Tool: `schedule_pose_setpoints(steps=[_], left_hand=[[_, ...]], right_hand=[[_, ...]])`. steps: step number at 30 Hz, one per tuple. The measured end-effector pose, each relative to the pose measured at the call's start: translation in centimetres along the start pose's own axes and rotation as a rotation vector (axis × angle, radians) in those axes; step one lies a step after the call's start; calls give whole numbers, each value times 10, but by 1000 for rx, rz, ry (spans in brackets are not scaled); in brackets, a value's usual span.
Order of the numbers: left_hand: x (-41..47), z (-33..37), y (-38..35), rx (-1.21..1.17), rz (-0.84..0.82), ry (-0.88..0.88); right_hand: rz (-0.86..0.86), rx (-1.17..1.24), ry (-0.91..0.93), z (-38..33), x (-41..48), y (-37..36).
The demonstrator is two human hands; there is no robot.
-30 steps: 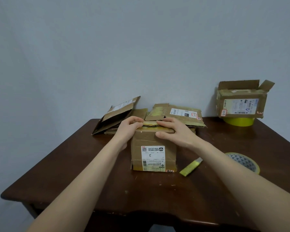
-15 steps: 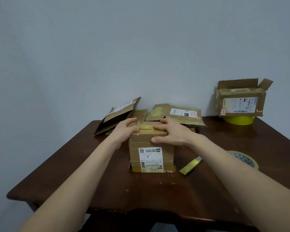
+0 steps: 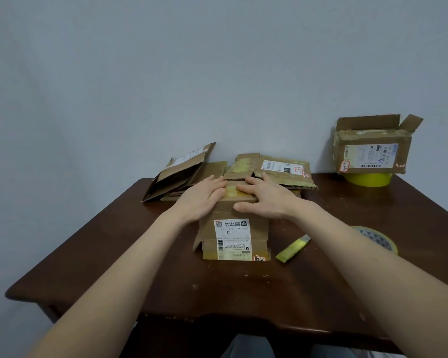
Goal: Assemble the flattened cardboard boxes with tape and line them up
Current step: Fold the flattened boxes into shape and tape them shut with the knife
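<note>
A small cardboard box [image 3: 234, 237] stands upright near the middle of the dark wooden table [image 3: 166, 280], its white shipping label facing the camera and upside down. Both hands lie flat on its top: the left hand [image 3: 203, 200] covers the left part, the right hand [image 3: 265, 201] the right, fingers straight and pointing away from the person, thumb of the right hand over the front edge. Neither hand grips anything – the fingers are laid out and pressing on the closed flaps. Between the fingertips a patch of yellowish tape [image 3: 232, 192] shows on the box top.

Just behind the box lies a pile of flattened boxes [image 3: 277, 169], and to the left of it one more flattened box [image 3: 181, 174] leans at a tilt. A yellow utility knife [image 3: 292, 249] lies on the table just to the right of the box. Further right, near the table's edge, a roll of tape [image 3: 380, 239] lies flat. At the far right corner an assembled box [image 3: 370, 148] – top flaps open – sits on a yellow tape roll [image 3: 367, 178], close to the wall [image 3: 166, 73]
</note>
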State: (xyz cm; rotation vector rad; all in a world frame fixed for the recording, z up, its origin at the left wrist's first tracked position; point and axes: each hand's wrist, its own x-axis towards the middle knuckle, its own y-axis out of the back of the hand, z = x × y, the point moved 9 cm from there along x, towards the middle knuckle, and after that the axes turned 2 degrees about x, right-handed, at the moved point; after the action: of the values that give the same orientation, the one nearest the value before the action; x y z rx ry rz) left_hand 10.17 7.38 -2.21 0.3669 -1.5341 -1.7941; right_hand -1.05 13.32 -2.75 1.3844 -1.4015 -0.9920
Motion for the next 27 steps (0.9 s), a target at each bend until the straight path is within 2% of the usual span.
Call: schedule_pose_setpoints(steps=[2, 6, 9, 12, 15, 19, 24, 27], left_hand=[[-5, -2, -21, 45, -40, 9], [-6, -10, -26, -28, -12, 52], [2, -6, -23, 154, -108, 38], [5, 4, -30, 298, -64, 43], [2, 5, -37, 273, 11, 31], [2, 3, -37, 271, -16, -24], [0, 7, -39, 271, -48, -108], [2, 6, -42, 314, -64, -94]], right_hand=[[-52, -95, 16, 1, -2, -17], [9, 44, 13, 4, -2, -23], [-3, 16, -1, 5, 4, -17], [-24, -51, -5, 7, 6, -23], [-33, -76, -1, 9, 7, -30], [-28, -107, -9, 8, 6, -31], [-17, -293, -57, 3, 4, -30], [-3, -257, -75, 3, 3, -35]])
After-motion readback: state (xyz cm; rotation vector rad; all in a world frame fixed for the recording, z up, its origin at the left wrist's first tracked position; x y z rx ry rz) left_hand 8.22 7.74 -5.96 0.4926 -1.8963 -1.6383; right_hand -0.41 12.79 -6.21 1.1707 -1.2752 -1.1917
